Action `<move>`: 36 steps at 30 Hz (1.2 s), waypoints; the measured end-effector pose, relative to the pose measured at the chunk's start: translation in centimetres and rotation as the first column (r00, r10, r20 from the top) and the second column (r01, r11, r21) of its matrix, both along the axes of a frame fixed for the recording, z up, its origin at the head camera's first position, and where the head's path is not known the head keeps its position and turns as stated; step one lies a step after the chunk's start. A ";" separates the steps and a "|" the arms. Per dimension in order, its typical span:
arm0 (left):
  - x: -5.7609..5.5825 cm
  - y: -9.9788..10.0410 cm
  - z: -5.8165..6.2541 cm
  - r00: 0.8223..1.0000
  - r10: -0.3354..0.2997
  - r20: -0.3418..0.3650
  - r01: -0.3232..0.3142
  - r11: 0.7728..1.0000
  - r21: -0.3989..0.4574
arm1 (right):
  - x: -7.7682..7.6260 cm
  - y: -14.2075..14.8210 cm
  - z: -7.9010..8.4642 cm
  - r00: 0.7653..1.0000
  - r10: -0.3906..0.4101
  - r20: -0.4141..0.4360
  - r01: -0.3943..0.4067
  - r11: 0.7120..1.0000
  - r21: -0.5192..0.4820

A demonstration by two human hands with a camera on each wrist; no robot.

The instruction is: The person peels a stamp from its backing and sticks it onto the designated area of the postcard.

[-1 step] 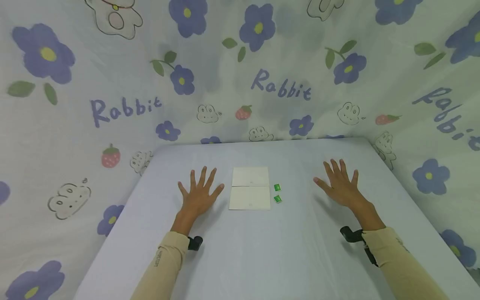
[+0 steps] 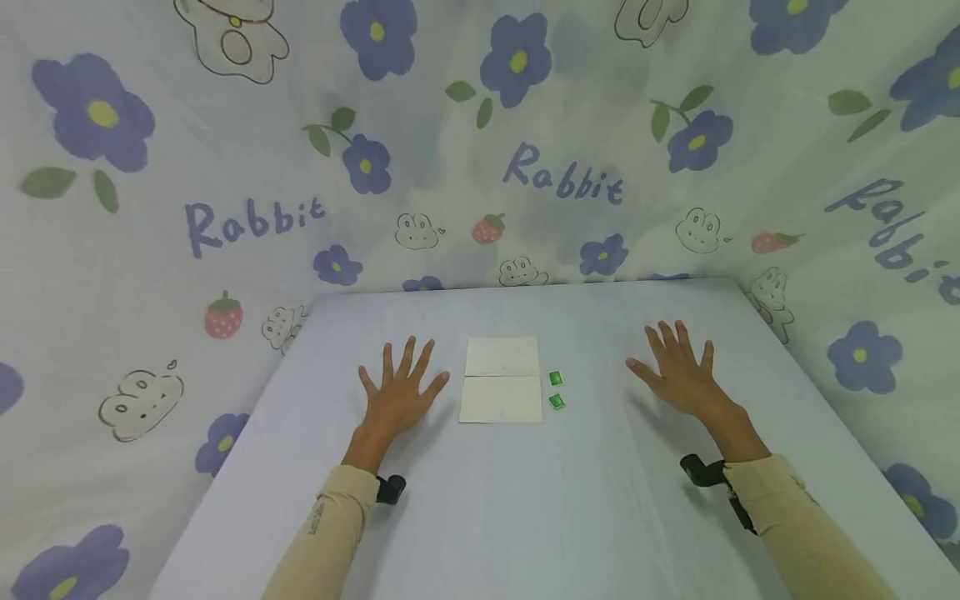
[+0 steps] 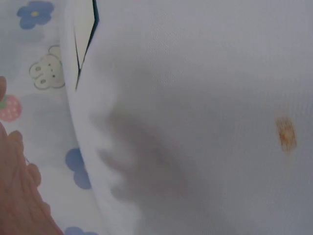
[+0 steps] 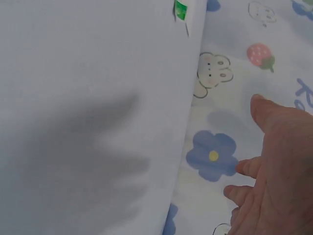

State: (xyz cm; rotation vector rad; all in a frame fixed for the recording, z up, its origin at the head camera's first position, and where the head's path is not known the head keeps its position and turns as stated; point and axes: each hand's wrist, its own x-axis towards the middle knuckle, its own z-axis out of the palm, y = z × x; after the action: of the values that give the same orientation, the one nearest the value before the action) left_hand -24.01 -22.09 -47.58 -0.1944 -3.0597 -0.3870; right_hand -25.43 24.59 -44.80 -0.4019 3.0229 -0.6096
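Observation:
My left hand (image 2: 396, 403) hovers over the white table with its fingers spread, to the left of two pale rectangular paper pieces or one creased sheet (image 2: 501, 400); which, I cannot tell. Two small green squares with pale borders, an upper one (image 2: 556, 378) and a lower one (image 2: 557, 402), lie just right of the paper. Farther right, my right hand (image 2: 681, 380) is also held above the table, fingers apart, touching nothing. In the left wrist view the paper (image 3: 84, 29) shows a dark edge. A green square (image 4: 181, 10) appears at the top of the right wrist view.
A white cloth covers the table (image 2: 480, 508). Behind and around it hangs a curtain (image 2: 435, 167) printed with flowers and rabbits. A brownish mark (image 3: 286, 134) shows on the cloth in the left wrist view. Dark wrist cameras sit at both cuffs.
The head view has tipped slightly, so the scene sits a few pixels lower. Both hands keep nearly the same pose, and the paper and green squares lie as before.

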 end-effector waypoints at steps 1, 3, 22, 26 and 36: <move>0.1 -0.1 0.0 1.000 0.002 -0.006 -0.002 1.000 0.005 | -0.1 -0.2 0.2 1.000 0.005 -0.014 -0.005 1.000 -0.006; 0.2 -0.3 0.1 1.000 0.003 -0.021 -0.002 1.000 0.025 | -0.3 -0.6 0.6 0.999 0.010 -0.032 -0.010 1.000 -0.006; 0.8 1.3 0.3 0.986 -0.055 -0.157 0.100 0.950 0.296 | 1.0 -2.9 0.8 0.978 -0.006 -0.206 -0.052 0.960 -0.275; 0.9 2.1 0.0 0.984 -0.051 -0.172 0.119 0.904 0.411 | 1.6 -3.8 0.2 0.982 -0.010 -0.189 -0.052 0.946 -0.320; 1.2 4.6 -0.2 0.981 -0.041 -0.189 0.147 0.793 0.591 | 2.7 -5.0 -1.4 0.986 -0.015 -0.163 -0.048 0.926 -0.375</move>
State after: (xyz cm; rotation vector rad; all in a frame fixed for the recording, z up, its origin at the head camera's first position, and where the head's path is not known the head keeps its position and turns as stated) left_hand -22.79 -17.50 -47.76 -0.3242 -2.5953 -1.2518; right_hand -22.72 19.54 -46.18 -0.5115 3.0386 -1.2256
